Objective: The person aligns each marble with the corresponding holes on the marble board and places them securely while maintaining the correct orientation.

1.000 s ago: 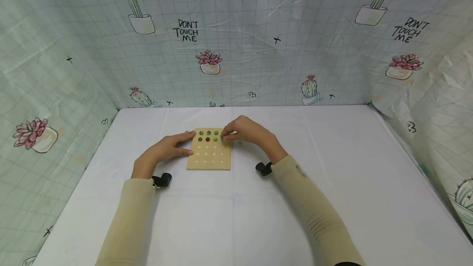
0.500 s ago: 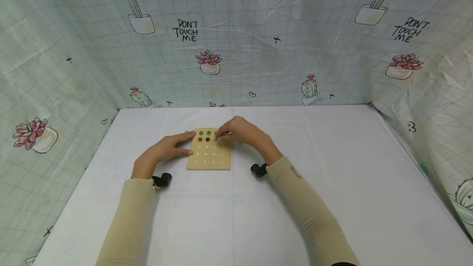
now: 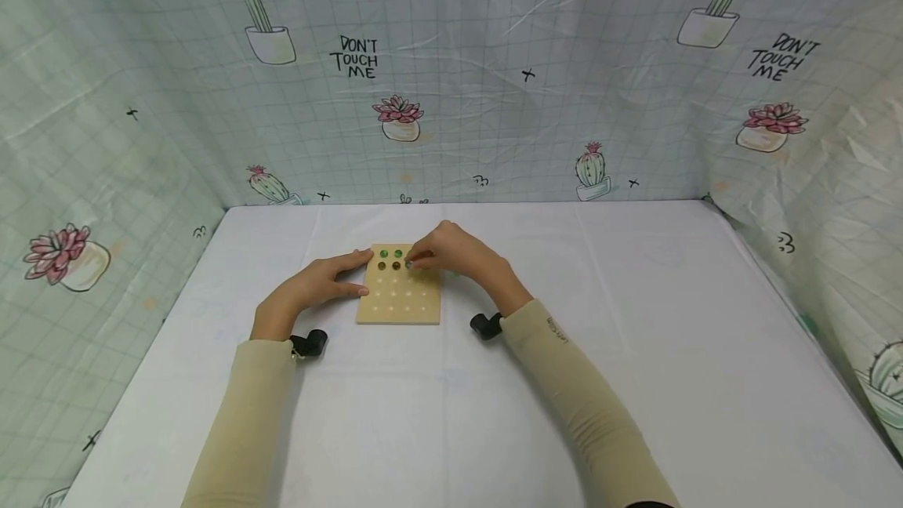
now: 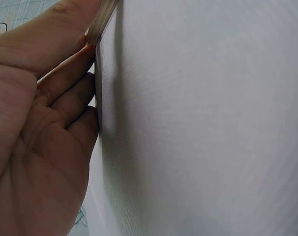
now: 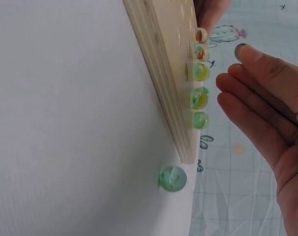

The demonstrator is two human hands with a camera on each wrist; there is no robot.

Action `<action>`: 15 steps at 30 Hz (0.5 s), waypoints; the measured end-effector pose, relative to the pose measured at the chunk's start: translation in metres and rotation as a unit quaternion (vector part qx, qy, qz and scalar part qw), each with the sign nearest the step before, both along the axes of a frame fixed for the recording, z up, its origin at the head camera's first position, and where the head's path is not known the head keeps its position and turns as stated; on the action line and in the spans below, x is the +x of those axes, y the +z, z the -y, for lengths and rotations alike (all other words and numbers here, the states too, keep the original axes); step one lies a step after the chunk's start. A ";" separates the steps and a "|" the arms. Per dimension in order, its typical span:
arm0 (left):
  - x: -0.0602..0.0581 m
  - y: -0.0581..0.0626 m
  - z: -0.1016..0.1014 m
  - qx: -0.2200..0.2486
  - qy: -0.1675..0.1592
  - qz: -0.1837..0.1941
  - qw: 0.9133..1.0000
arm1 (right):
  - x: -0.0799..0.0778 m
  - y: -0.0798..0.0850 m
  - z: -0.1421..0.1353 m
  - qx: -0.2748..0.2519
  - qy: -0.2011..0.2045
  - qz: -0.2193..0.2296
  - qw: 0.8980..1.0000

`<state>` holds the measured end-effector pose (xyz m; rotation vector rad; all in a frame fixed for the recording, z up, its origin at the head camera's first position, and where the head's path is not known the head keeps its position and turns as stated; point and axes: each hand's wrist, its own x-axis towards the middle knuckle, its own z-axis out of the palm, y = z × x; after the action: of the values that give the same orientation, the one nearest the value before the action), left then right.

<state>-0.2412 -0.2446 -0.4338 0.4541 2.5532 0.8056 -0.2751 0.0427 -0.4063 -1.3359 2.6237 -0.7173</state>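
The square wooden board (image 3: 398, 306) with rows of round hollows lies on the white table. Clear glass marbles with green (image 3: 398, 254) and amber (image 3: 382, 266) tints sit in its two far rows. My left hand (image 3: 313, 287) rests at the board's left edge, thumb and index finger extended and touching it. Above the board's far right part, my right hand (image 3: 455, 251) pinches a small dark-looking marble (image 5: 240, 52) between thumb and fingertips. That hand covers the right end of the far rows in the head view.
A loose green marble (image 5: 172, 178) lies on the table beside the board's edge in the right wrist view; in the head view the right hand hides it. A patterned curtain (image 3: 451, 100) stands behind the table (image 3: 451, 414) and along both sides.
My right hand has moved left over the board with the pinched marble, from the far-right column toward the neighbouring one. The left hand and board have stayed still.
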 end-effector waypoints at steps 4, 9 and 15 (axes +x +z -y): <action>0.001 0.001 0.001 0.003 0.004 0.004 1.000 | 0.001 -0.001 0.007 -0.006 0.013 -0.012 1.000; 0.001 0.001 0.001 0.006 0.002 0.003 1.000 | 0.003 -0.002 0.015 -0.007 0.017 -0.009 1.000; 0.002 0.002 0.001 0.004 0.001 0.002 1.000 | 0.005 -0.003 0.026 -0.009 0.012 0.006 1.000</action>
<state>-0.2394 -0.2459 -0.4319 0.4525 2.5484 0.8169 -0.2696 0.0164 -0.4089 -1.3613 2.5931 -0.7456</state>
